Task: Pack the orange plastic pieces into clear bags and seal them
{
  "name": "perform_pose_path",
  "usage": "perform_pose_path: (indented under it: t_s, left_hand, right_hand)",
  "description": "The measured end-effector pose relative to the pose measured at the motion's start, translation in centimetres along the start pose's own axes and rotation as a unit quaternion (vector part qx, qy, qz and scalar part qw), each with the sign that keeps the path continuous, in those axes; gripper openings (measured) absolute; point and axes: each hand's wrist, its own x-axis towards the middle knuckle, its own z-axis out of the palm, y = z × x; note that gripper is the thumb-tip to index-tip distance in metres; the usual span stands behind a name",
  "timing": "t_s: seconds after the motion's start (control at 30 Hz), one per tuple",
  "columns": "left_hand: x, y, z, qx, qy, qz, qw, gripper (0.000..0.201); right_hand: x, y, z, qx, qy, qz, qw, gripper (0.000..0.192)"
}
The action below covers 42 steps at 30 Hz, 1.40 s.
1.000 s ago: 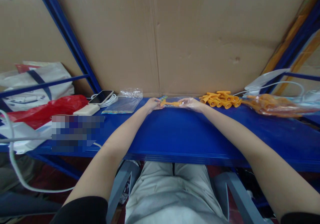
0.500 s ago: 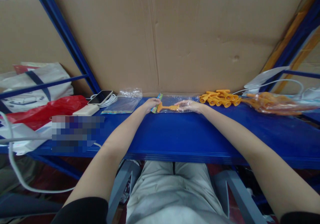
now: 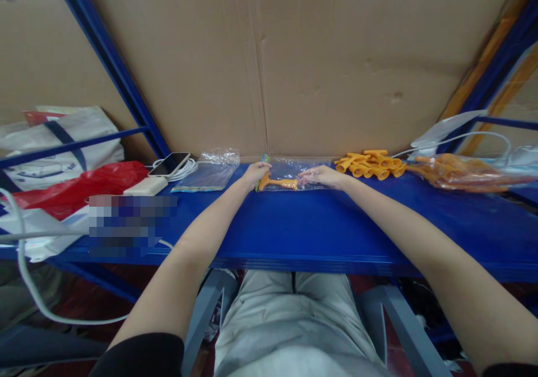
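A clear plastic bag point(image 3: 287, 167) with a coloured printed edge lies on the blue table near the cardboard wall. Inside it, or under its film, is an orange T-shaped plastic piece point(image 3: 282, 184). My left hand point(image 3: 255, 174) grips the bag's printed left end, fingers closed, beside the wide end of the piece. Toward the bag's right end, my right hand point(image 3: 320, 176) reaches with fingers stretched out and loosely apart. Its fingertips are just right of the piece's narrow end, apart from it. Whether film covers those fingers is hard to make out.
Several orange pieces point(image 3: 370, 165) are piled right of my right hand, with a bag of more orange pieces point(image 3: 458, 172) beyond. On the left are flat clear bags point(image 3: 207, 174), a phone point(image 3: 170, 164), a white power bank point(image 3: 145, 186) and a red plastic bag point(image 3: 96, 184).
The orange piece has shifted slightly left, toward my left hand. The fingers of my right hand have come off its narrow end. My left hand still holds the bag's printed end.
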Motion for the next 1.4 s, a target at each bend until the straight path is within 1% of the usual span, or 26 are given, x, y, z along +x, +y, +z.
perform_pose_path:
  t_s: [0.07,0.13,0.17,0.2,0.23,0.3,0.33,0.37,0.4,0.53,0.8,0.93,1.03,1.07,1.13,1.23,1.3,1.33,1.4]
  left_hand:
    - [0.3,-0.1,-0.2,-0.008,0.029,-0.005,1.000,0.019]
    - [0.7,-0.2,-0.5,-0.019,0.057,-0.011,0.998,0.020]
    - [0.9,-0.2,-0.8,-0.023,0.073,-0.013,0.997,0.020]
    - [1.0,-0.3,-1.0,-0.026,0.088,-0.015,0.996,0.020]
    - [1.2,-0.3,-1.2,-0.027,0.103,-0.016,0.994,0.020]
    - [1.4,-0.4,-1.6,-0.028,0.125,-0.017,0.992,0.020]
    - [1.5,-0.4,-1.8,-0.027,0.131,-0.018,0.991,0.020]
    - [1.5,-0.4,-1.9,-0.025,0.133,-0.018,0.991,0.020]
    - [1.5,-0.5,-2.0,-0.024,0.133,-0.018,0.991,0.020]
    - [1.6,-0.6,-2.0,-0.022,0.133,-0.018,0.991,0.019]
    - [1.8,-0.6,-2.0,-0.025,0.125,-0.016,0.992,0.022]
    - [1.7,-0.6,-2.0,-0.022,0.118,-0.011,0.993,0.025]
    - [1.6,-0.6,-1.9,-0.024,0.116,-0.007,0.993,0.027]
    - [1.6,-0.6,-1.9,-0.025,0.115,-0.006,0.993,0.028]
    - [1.7,-0.7,-1.8,-0.027,0.116,-0.006,0.993,0.028]
    - [1.7,-0.7,-1.8,-0.025,0.116,-0.012,0.993,0.027]
    - [1.7,-0.7,-1.8,-0.026,0.114,-0.015,0.993,0.026]
    - [1.7,-0.7,-1.8,-0.027,0.113,-0.015,0.993,0.026]
    - [1.7,-0.7,-1.9,-0.030,0.109,-0.013,0.994,0.027]
  right_hand:
    - [-0.2,-0.3,-0.9,-0.046,0.022,0.002,0.999,0.016]
    - [-0.7,-0.6,-2.0,-0.152,0.069,0.016,0.986,0.015]
    - [-1.0,-0.8,-2.6,-0.225,0.106,0.028,0.968,0.018]
    - [-1.4,-1.0,-3.2,-0.304,0.147,0.043,0.940,0.021]
    - [-1.8,-1.0,-3.7,-0.379,0.189,0.058,0.904,0.026]
    - [-2.7,-1.0,-4.5,-0.481,0.241,0.087,0.839,0.037]
    - [-3.1,-0.8,-4.7,-0.507,0.248,0.103,0.819,0.043]
    - [-3.3,-0.6,-4.9,-0.520,0.246,0.120,0.809,0.048]
    - [-3.5,-0.3,-5.0,-0.526,0.237,0.137,0.806,0.050]
    - [-3.4,0.5,-4.8,-0.526,0.202,0.177,0.807,0.051]
    - [-2.9,0.1,-4.5,-0.512,0.178,0.185,0.820,0.047]
    - [-3.0,0.2,-4.2,-0.497,0.197,0.193,0.823,0.043]
    - [-2.9,0.5,-4.2,-0.465,0.241,0.191,0.830,0.043]
    - [-2.8,0.6,-4.4,-0.448,0.261,0.179,0.836,0.043]
    - [-2.6,0.9,-4.9,-0.407,0.303,0.132,0.852,0.042]
    - [-1.9,1.2,-6.1,-0.333,0.352,0.022,0.874,0.032]
    - [-1.3,1.4,-6.7,-0.268,0.370,-0.041,0.889,0.025]
    - [-1.1,1.4,-6.9,-0.228,0.374,-0.059,0.897,0.023]
    - [-0.9,1.2,-7.0,-0.150,0.363,-0.068,0.917,0.020]
